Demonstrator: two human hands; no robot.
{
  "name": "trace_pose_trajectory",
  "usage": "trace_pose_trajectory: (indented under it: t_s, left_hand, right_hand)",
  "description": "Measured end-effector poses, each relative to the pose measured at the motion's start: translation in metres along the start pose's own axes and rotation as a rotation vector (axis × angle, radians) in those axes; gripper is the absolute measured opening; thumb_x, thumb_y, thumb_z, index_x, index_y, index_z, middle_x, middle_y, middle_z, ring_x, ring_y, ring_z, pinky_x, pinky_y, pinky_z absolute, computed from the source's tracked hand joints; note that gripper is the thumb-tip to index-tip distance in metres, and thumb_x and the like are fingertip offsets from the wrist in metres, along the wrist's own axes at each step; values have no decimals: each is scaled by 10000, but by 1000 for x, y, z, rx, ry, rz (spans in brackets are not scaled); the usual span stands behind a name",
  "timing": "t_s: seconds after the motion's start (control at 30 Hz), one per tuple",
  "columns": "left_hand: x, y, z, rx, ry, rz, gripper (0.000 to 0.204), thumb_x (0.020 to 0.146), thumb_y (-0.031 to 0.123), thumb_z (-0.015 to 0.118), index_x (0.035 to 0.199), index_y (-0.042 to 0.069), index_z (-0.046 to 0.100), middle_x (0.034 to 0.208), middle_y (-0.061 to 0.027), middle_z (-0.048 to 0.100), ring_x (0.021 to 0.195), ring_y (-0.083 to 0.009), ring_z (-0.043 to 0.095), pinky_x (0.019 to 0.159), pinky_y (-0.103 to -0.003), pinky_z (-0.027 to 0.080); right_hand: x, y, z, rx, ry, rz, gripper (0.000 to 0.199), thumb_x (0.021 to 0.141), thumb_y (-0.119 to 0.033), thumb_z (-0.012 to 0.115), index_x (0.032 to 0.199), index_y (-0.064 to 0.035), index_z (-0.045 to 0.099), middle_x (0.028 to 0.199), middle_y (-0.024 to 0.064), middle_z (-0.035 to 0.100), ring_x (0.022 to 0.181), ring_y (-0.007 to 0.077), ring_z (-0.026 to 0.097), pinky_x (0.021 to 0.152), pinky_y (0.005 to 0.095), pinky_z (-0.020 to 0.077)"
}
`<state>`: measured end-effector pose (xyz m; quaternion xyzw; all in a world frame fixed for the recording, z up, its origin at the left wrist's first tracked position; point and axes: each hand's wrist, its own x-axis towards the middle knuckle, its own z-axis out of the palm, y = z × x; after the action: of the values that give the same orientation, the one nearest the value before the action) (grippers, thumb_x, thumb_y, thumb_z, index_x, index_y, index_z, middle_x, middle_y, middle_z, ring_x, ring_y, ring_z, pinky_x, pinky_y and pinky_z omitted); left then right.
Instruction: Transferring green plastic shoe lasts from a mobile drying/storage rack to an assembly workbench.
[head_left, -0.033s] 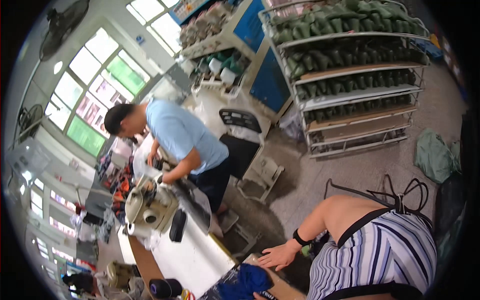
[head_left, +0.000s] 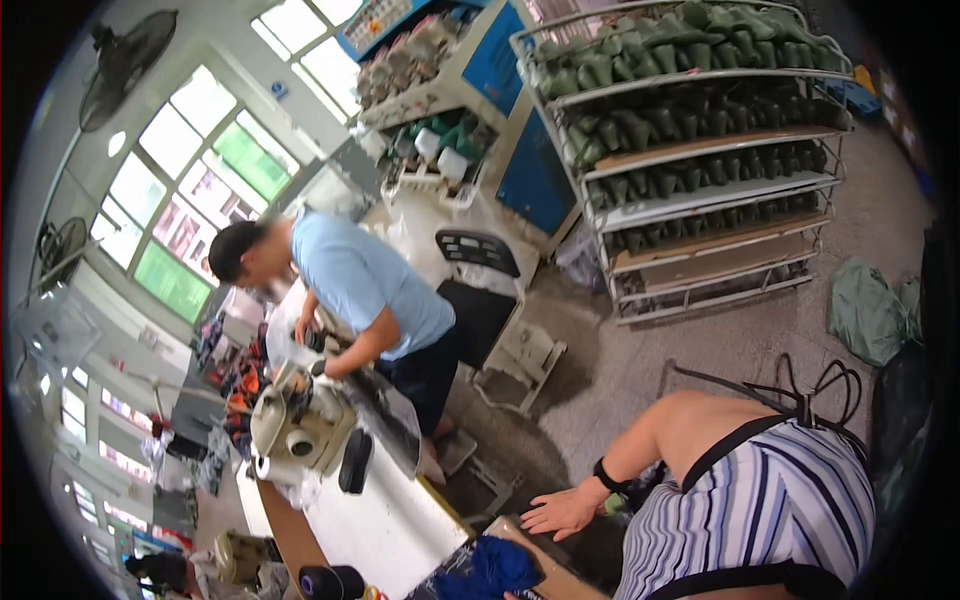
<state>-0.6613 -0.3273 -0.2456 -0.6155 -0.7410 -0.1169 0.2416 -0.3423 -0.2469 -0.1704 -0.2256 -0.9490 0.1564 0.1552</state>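
Observation:
My right hand [head_left: 562, 512], with a black band at its wrist, is held palm down with its fingers stretched apart. It holds nothing. Its fingertips lie over or just above the brown edge [head_left: 548, 546] of a board or carton; whether they touch cannot be told. Close by, a crumpled dark blue cloth [head_left: 495, 568] lies on a dark patterned surface. Only a sliver of what seems to be my left hand [head_left: 512, 596] shows at the lower edge, beside the cloth. Its fingers are cut off by the frame, so their grip is hidden.
A white worktable [head_left: 385, 535] carries a beige machine [head_left: 298, 425] and a dark thread cone [head_left: 330, 582]. Beyond it a person [head_left: 365, 285] in light blue bends over the work. A rack [head_left: 700, 205] of green boot-shaped pieces stands far right, near a black chair [head_left: 480, 310].
The view has shifted slightly. Less of my left hand shows at the lower edge. My right hand keeps its spread pose.

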Motion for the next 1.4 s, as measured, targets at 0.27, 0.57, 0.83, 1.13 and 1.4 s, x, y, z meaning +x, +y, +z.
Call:
trace_pose_trajectory:
  t_s: [0.27,0.57,0.83,1.13,1.4]
  left_hand:
    - [69,34,-133,-376,-384,-425,675,734,245,685,1279,-55,423,1213,-260,509,1100,-390,488,962,-435,372]
    - [187,284,-206,-975,-2,260,492,771,189,636,1151,-94,504,1064,-226,577,1027,-315,535,919,-390,408]
    - [259,693,-411,-1146,49,1071,454,741,71,655,1166,-9,517,1106,-188,563,1017,-321,553,823,-368,452]
    - [310,1000,-482,-924,-12,1260,577,750,297,632,1201,-33,488,1043,-266,585,989,-415,552,863,-435,428]
    - [307,1019,-489,-1216,-359,976,516,812,314,576,1129,-90,529,955,-191,627,779,-241,645,593,-350,563]
  right_hand:
    - [-256,37,-17,326,65,697,466,894,-268,468,1211,71,427,1192,301,476,1107,420,465,926,473,379]
    - [-397,107,-131,517,-257,950,512,894,-291,487,1282,35,415,1293,242,449,1197,378,428,994,433,362]
    - [-552,169,-155,430,138,1072,530,869,-392,523,1216,7,485,1126,222,577,1030,368,551,837,427,444]
    - [-622,135,-192,681,499,1082,471,836,-353,572,1146,0,546,992,174,645,939,328,608,805,388,465]
    - [-662,107,-208,661,612,1171,472,849,-364,560,1141,8,554,1028,191,634,961,313,609,795,371,476]
